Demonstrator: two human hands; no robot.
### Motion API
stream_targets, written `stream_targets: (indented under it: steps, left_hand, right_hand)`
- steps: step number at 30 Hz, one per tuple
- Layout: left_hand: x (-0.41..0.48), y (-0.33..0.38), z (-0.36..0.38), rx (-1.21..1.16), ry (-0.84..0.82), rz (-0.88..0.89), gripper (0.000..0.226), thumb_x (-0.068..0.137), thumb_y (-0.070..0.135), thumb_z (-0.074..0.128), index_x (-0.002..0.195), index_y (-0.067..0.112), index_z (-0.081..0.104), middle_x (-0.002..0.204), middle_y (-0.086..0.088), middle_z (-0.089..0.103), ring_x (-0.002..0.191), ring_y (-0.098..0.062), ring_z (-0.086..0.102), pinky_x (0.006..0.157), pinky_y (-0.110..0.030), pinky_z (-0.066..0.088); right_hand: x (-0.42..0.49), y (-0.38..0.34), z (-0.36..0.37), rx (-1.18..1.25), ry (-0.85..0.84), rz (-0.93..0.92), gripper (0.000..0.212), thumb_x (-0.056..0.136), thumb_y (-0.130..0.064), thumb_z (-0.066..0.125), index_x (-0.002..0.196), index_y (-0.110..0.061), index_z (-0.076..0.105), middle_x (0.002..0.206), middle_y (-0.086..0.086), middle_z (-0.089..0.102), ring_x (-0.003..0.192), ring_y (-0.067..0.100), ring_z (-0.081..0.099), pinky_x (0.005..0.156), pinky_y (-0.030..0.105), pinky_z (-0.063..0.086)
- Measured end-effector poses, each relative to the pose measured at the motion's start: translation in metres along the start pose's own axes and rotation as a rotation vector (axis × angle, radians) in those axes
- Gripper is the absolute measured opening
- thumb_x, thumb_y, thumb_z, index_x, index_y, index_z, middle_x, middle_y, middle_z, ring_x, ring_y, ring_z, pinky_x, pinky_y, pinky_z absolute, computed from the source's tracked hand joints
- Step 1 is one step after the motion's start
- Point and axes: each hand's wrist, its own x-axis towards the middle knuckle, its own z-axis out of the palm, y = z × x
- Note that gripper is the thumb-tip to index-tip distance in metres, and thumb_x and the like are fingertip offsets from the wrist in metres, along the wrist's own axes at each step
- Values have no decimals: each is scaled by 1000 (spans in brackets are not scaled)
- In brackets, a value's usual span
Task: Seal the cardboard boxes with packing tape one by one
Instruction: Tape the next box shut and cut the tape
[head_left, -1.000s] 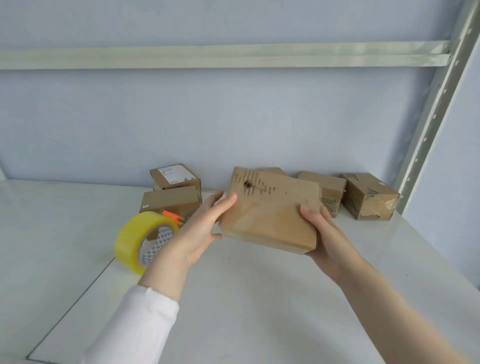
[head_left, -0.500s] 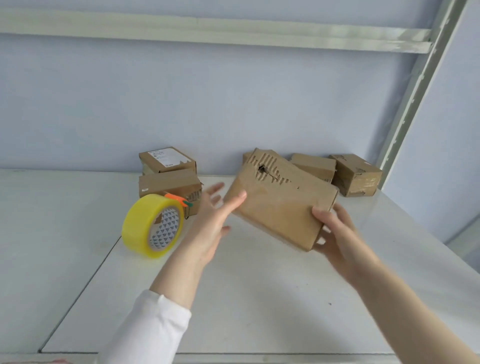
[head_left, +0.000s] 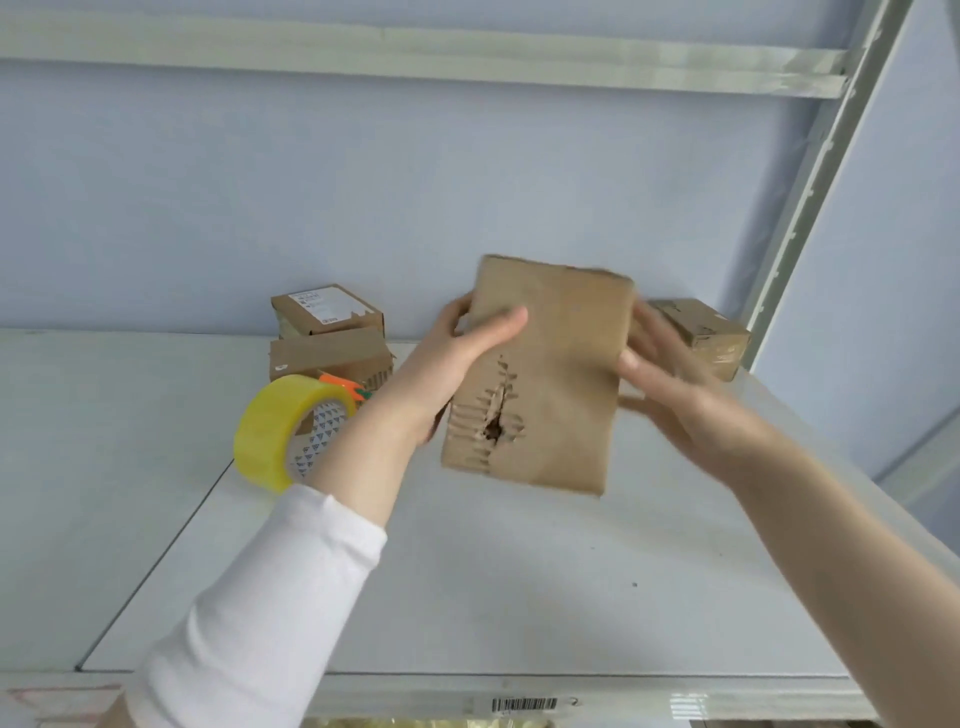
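Observation:
A flat brown cardboard box (head_left: 561, 364) with a torn hole in its face hangs above the white shelf, its long side upright. My left hand (head_left: 462, 353) grips its upper left edge, thumb lying across the front face. My right hand (head_left: 670, 384) holds the right edge, fingers spread and blurred. A yellow roll of packing tape (head_left: 275, 431) stands on its rim at the left, near my left forearm.
Two cardboard boxes (head_left: 332, 348) are stacked against the back wall behind the tape, with an orange tool (head_left: 343, 387) beside them. Another box (head_left: 701, 332) sits at the back right by the metal upright (head_left: 810, 171). The white shelf surface (head_left: 519, 587) lies below.
The held box has turned from lying wide and tilted to standing on end, torn hole now lower. My left hand moved from its left side to grip the upper left edge.

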Motion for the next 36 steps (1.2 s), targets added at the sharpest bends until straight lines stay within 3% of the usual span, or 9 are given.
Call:
stream_targets:
  steps: [3,8,14,18,22,25,27,31,36]
  left_hand:
    - [-2,-17,11,-159,87,-139,45,83,45,61,119,17,62,105,-2,72,97,-18,69,86,-35,54]
    - [-16,-60,21,-251,128,-226,42,93,49,41,120,24,61,118,-1,67,104,-14,65,86,-30,54]
    - [-20,-94,27,-264,304,-333,45,93,49,44,124,20,60,118,-1,67,104,-15,65,78,-29,52]
    - [-16,-101,27,-224,364,-386,38,92,51,44,100,24,68,89,4,75,74,-9,71,54,-23,52]
    - [-16,-97,29,-153,353,-378,37,94,48,41,99,23,68,90,4,75,75,-8,71,54,-19,52]
    - [-15,-88,16,249,407,-183,40,98,38,40,132,20,50,138,4,51,125,-8,48,101,-18,33]
    - [-16,-71,-5,590,496,25,42,97,30,45,138,19,43,144,5,42,133,-10,37,102,-16,23]
    - [-18,-31,-78,1073,716,285,30,94,18,50,124,17,56,136,-3,51,126,-22,45,101,-26,30]
    - [-24,-19,-160,1305,597,-181,37,96,42,44,114,18,66,130,-9,59,120,-28,53,94,-34,41]
  right_hand:
    - [-12,31,20,199,-89,43,76,79,-40,62,145,-39,25,140,-10,48,126,11,49,98,35,44]
    - [-17,58,37,509,192,294,49,84,-43,54,130,-27,52,112,-3,70,97,13,68,65,25,54]
    - [-13,82,46,442,318,491,49,86,-61,46,123,-30,59,113,-4,69,101,14,66,87,35,50]
    - [-7,91,44,439,294,533,42,88,-60,44,102,-30,68,87,-7,75,75,9,71,66,29,49]
    - [-6,85,39,414,230,570,38,91,-56,41,98,-31,68,89,-6,75,75,8,71,63,26,49]
    - [-5,72,32,329,233,553,48,93,-50,44,135,-26,47,137,-4,53,121,12,54,94,30,45]
    - [0,58,26,86,338,466,57,94,-45,46,145,-29,28,152,-9,29,139,13,27,108,32,24]
    - [11,21,38,-218,429,143,40,93,-36,49,132,-29,48,145,-5,42,138,13,31,113,36,26]
    - [41,-7,113,-351,326,-27,26,92,-30,52,116,-22,61,116,-6,62,116,12,53,95,27,39]
